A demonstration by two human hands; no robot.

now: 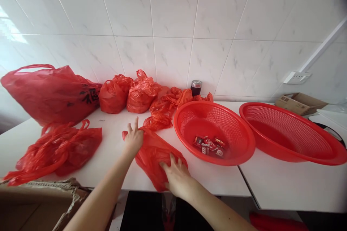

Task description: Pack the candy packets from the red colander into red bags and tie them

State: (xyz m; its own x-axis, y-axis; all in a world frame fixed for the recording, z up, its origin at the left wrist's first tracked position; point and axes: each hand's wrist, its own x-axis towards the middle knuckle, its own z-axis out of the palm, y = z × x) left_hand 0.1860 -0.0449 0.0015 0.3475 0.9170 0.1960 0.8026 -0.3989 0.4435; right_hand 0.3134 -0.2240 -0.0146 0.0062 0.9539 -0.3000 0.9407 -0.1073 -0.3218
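Note:
A red plastic bag (153,151) lies flattened and slanting on the white table in front of me. At its upper end, my left hand (134,139) grips the bag near its handles, with a couple of fingers pointing up. My right hand (177,175) rests on the lower part of the bag, fingers spread and pressed on the film. Just right of the bag is a red plastic basket (214,110) with several small red wrapped packets (208,145) in its bottom. What the bag contains, if anything, is not visible.
A second red basket (287,115) stands at right, before a small cardboard box (300,103). Filled red bags (114,95) and a large red bag (51,94) line the wall; a crumpled bag pile (59,148) lies left. A cardboard carton (35,205) sits below the edge.

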